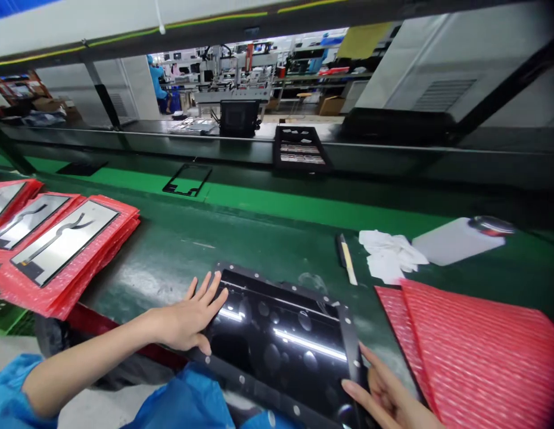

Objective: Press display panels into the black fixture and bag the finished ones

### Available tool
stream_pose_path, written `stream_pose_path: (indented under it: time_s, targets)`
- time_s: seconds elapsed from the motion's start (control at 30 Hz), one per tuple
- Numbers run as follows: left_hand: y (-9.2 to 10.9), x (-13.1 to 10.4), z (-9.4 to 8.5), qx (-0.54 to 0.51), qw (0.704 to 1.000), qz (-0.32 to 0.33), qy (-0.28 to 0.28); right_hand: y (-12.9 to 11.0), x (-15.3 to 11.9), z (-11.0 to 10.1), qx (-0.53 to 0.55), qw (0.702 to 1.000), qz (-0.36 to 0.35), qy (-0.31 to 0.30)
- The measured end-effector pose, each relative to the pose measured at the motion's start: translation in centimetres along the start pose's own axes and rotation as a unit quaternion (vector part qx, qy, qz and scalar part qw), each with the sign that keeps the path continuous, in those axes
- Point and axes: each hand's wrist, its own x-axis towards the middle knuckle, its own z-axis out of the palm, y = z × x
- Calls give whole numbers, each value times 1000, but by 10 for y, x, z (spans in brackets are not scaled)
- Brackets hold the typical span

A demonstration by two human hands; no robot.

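Note:
A glossy black display panel (283, 339) lies at the front edge of the green bench, in a dark frame with pale round dots along its border. My left hand (194, 316) rests on the panel's left end with its fingers spread. At the opposite end, my right hand (377, 390) grips the edge, thumb on top and fingers at the side. Bright light strips and round smudge-like marks show on the panel's surface. Just beyond it lies a knife-like tool (347, 259) with a dark and pale yellow body.
Red bubble-wrap bags (482, 351) lie at the right. A white bottle (458, 241) lies near crumpled white wipes (391, 255). Stacked screens (69, 238) on red wrap stand left. Farther back are a thin black frame (187, 189), a black tray (299, 137) and a shelf edge.

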Motion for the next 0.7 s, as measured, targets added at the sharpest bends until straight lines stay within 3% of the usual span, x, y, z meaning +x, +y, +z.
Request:
stream_pose_path:
  time_s: [0.1,0.2,0.27,0.37,0.5,0.7]
  targets:
    - [7,-4,13,17,999,-7,48,-23,11,-8,-69,997,-29,36]
    - [19,-3,33,66,983,-50,165,-65,32,-10,-137,969,-156,135]
    - [26,-2,46,86,967,-74,229,-93,48,-5,-133,949,-264,109]
    - [29,-1,57,91,958,-83,260,-119,66,8,-127,927,-351,43]
    - [25,-2,62,111,947,-98,285,-126,76,22,-115,918,-380,26]
    - [26,-2,62,123,939,-94,308,-128,94,26,-35,931,-360,45]
